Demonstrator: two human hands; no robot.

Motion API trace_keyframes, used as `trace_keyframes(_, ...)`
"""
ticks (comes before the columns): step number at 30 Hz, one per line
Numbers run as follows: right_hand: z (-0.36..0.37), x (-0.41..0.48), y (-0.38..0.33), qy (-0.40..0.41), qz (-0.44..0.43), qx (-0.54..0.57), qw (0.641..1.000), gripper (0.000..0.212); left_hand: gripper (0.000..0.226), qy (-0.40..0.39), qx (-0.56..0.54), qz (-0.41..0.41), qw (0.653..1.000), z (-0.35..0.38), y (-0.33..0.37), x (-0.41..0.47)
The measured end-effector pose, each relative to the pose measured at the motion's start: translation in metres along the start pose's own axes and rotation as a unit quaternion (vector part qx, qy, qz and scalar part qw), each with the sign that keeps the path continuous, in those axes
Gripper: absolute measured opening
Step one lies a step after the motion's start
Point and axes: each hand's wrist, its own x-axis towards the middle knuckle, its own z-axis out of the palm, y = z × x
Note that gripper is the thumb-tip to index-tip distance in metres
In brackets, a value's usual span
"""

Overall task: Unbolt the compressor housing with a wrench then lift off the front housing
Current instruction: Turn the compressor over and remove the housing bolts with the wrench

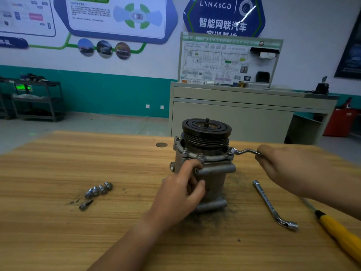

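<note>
Grey metal compressor (214,178), upright.
Your L hand (180,194) grips it; R hand (289,169) holds bent silver wrench (244,151) at 3 o'clock.

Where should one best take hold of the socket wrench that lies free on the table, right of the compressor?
Grip the socket wrench at the middle of its long straight shaft, coming down from above with the fingers across it. It lies flat on the table, apart from the compressor. Its bent end lies nearer the person, so the bare shaft is probably the easiest part to pinch.
</note>
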Motion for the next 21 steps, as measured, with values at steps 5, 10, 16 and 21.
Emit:
trace_keyframes(5,-0.001,0.017,-0.001,-0.008,0.018,-0.006,1.000,0.019,0.043,0.002,0.003,-0.001,1.000,0.001,0.001,0.000)
trace_keyframes(10,0.002,0.023,-0.004,-0.031,0.002,-0.051,0.998,0.018,0.042,0.004,0.003,0.001,1.000,0.001,0.002,-0.001)
trace_keyframes(16,-0.008,0.017,-0.010,-0.060,-0.006,-0.054,0.997,0.021,0.045,0.008,0.001,0.005,1.000,0.001,0.001,-0.001)
trace_keyframes(21,-0.019,0.016,-0.019,-0.114,0.010,-0.045,0.992,0.020,0.042,0.009,0.001,-0.005,1.000,0.001,0.002,-0.002)
